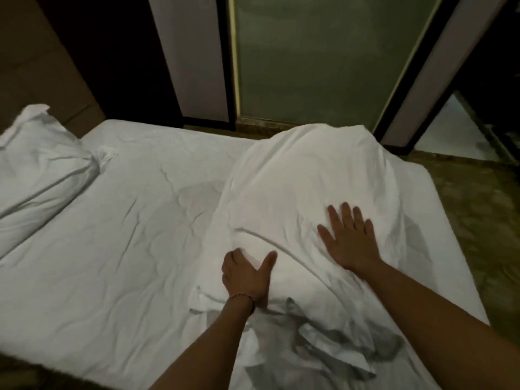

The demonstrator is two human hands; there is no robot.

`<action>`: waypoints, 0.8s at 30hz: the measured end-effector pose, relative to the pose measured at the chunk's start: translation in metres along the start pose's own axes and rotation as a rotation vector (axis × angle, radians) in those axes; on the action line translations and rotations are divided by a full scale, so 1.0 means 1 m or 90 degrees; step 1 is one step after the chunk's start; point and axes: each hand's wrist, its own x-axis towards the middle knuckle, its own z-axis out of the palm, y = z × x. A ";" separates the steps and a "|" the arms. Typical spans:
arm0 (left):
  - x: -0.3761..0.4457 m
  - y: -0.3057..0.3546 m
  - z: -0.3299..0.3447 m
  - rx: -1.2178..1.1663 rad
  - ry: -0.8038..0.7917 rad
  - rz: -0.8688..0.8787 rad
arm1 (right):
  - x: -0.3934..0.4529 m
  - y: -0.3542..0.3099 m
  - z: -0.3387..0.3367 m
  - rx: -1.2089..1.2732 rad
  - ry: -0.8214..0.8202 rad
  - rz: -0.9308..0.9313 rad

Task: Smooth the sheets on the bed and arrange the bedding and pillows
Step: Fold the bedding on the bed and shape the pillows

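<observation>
Right hand (350, 243) flat on pillow (304, 175), left hand (244, 273) pinching it.

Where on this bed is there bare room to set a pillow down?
Free: the sheet between the pillow and the bunched bedding. Crowded: the right side, where both hands, left and right, rest on that bedding.

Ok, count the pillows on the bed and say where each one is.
2. One pillow lies at the bed's far left by the headboard. The other pillow lies at the right under both hands: right hand flat on it, left hand gripping its edge. More may be out of view.
</observation>
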 end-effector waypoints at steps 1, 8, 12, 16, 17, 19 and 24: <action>-0.001 -0.002 0.000 -0.017 0.016 0.008 | -0.001 0.001 0.002 0.005 0.004 0.001; 0.007 -0.001 -0.007 -0.035 0.086 0.051 | 0.000 -0.005 0.010 -0.001 0.012 0.003; 0.011 0.000 -0.002 0.068 0.075 0.062 | 0.000 -0.007 0.013 0.000 0.019 0.004; 0.012 0.001 0.004 0.166 0.057 0.083 | 0.000 -0.004 0.015 0.004 0.030 0.004; 0.011 0.001 0.004 0.174 0.059 0.083 | -0.001 -0.003 0.015 0.005 0.031 0.002; 0.010 0.000 0.003 0.169 0.062 0.085 | 0.000 -0.001 0.017 0.001 0.028 0.002; 0.000 -0.008 -0.012 0.086 0.041 0.065 | -0.003 -0.003 0.015 0.003 0.023 -0.010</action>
